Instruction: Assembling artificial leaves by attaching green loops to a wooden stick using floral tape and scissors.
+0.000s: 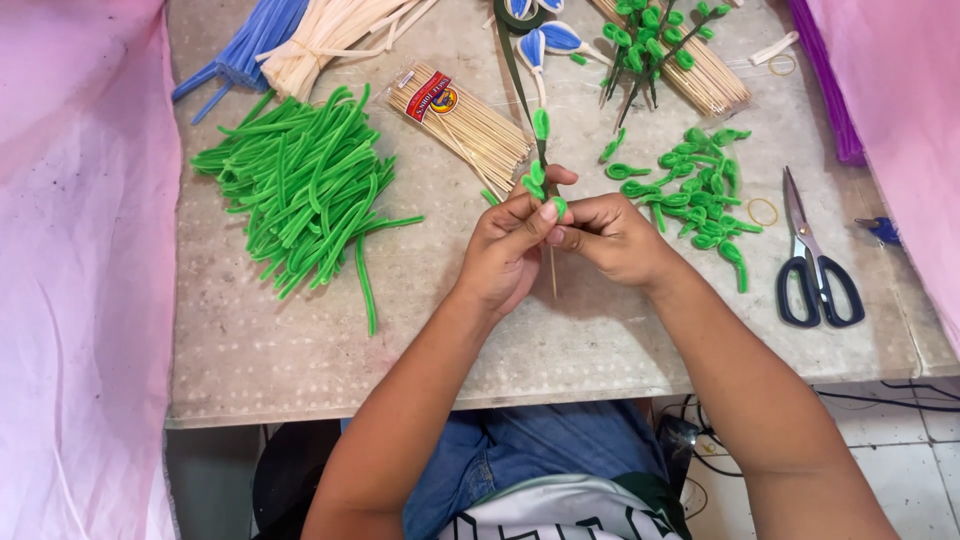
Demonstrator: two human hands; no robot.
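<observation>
My left hand (505,245) and my right hand (612,238) meet over the middle of the table, both pinching a thin wooden stick (552,275) that carries small green pipe-cleaner leaves (540,125) along its upper part. A dark green tape strip (512,75) runs up from the stick toward the table's far edge. The stick's lower end pokes out below my fingers. A pile of loose green leaf loops (700,190) lies just right of my right hand.
A heap of green pipe cleaners (310,185) lies at left. A packet of wooden skewers (465,120) sits behind my hands. Scissors (815,265) rest at right, finished leafy stems (650,45) and blue petals (555,38) at the back, pink fabric (80,250) on both sides.
</observation>
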